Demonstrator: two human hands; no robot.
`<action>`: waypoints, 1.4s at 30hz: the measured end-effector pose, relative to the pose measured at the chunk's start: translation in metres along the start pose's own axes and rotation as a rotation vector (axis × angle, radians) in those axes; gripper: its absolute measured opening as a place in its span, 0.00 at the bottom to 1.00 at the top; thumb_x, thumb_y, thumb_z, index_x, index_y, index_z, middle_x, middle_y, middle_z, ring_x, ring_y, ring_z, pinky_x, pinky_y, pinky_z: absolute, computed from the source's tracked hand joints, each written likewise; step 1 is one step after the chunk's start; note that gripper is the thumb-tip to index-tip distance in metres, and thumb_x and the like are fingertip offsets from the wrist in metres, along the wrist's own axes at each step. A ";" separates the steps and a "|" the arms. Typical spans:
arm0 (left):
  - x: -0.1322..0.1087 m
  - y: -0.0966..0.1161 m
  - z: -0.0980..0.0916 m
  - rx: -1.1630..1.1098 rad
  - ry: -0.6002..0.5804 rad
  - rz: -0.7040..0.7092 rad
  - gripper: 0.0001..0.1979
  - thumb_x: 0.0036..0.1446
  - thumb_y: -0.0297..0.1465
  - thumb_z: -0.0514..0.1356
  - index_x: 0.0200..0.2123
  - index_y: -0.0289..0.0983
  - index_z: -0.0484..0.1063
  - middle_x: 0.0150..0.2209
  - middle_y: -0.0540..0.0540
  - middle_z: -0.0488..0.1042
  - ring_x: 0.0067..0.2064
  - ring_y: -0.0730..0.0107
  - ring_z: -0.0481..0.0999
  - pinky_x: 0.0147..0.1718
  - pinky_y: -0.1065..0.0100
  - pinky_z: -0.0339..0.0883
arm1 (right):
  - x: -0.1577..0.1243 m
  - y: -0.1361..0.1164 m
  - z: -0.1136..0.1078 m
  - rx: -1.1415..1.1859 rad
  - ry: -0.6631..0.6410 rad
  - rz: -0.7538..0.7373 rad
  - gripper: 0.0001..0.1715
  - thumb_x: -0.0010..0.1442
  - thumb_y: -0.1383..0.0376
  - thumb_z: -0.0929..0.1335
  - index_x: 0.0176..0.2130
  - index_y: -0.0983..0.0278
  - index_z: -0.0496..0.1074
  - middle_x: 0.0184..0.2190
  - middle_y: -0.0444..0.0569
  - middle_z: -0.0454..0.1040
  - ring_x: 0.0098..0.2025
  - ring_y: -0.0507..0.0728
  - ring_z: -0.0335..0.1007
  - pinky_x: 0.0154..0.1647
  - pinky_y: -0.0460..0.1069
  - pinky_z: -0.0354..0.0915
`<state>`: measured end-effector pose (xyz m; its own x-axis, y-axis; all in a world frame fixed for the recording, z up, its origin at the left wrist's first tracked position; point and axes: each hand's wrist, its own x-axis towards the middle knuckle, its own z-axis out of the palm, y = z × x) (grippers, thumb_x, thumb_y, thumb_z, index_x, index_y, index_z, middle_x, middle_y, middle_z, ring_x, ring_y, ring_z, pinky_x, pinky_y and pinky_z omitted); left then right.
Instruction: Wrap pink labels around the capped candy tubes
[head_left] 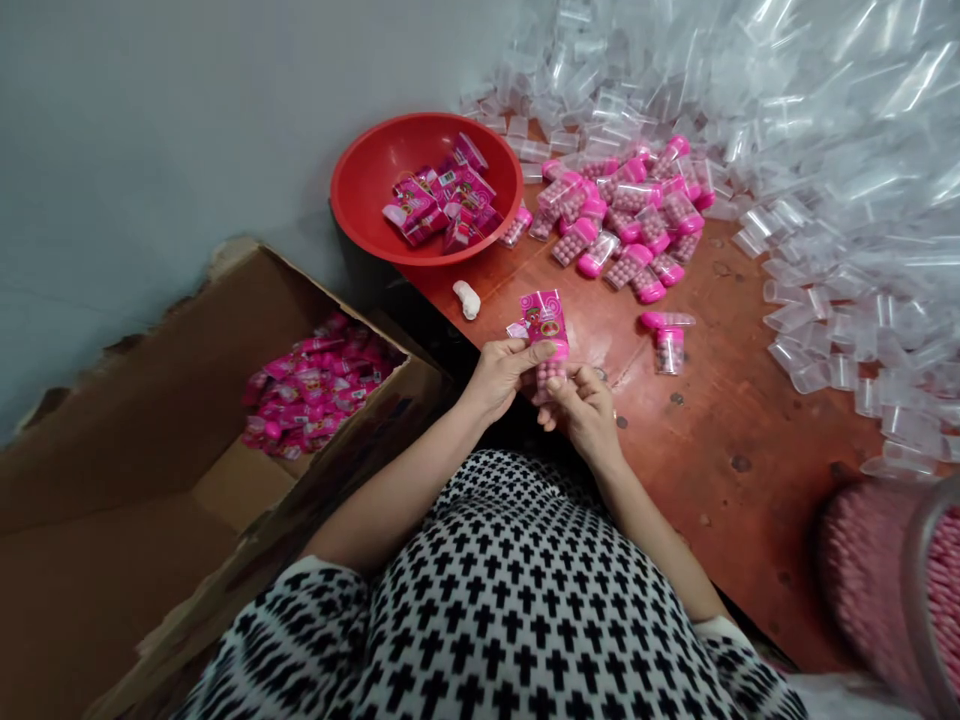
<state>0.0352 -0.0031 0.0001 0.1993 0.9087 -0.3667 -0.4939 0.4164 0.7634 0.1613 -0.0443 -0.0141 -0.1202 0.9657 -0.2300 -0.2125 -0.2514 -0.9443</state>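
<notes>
My left hand [501,372] and my right hand [583,408] meet over the near edge of the brown table [720,400]. Together they hold a small clear candy bottle [551,368] with a pink cap and pink balls inside. A pink printed label sleeve [543,317] sits over its upper end, pinched by my left fingers. My right fingers grip the bottle's lower end. One more filled bottle [668,348] stands just right of my hands, with a pink cap [654,320] beside it.
A red bowl [375,175] holds pink label sleeves. Several filled pink-capped bottles [622,225] lie behind my hands. Empty clear bottles [825,180] heap at the back right. A cardboard box [225,470] on the left holds labelled bottles [315,395]. A container of pink candy [900,590] sits bottom right.
</notes>
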 end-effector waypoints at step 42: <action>0.023 -0.008 -0.053 1.143 0.222 0.688 0.17 0.55 0.38 0.64 0.48 0.40 0.77 0.57 0.41 0.72 0.62 0.55 0.65 0.64 0.52 0.54 | 0.004 -0.005 -0.008 0.033 0.069 0.041 0.18 0.53 0.53 0.73 0.30 0.63 0.67 0.22 0.41 0.76 0.19 0.48 0.71 0.19 0.41 0.67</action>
<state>-0.0016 0.0126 -0.0427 0.0053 0.9626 0.2709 0.5593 -0.2275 0.7971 0.1696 -0.0385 -0.0121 -0.0631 0.9564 -0.2851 -0.2410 -0.2918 -0.9256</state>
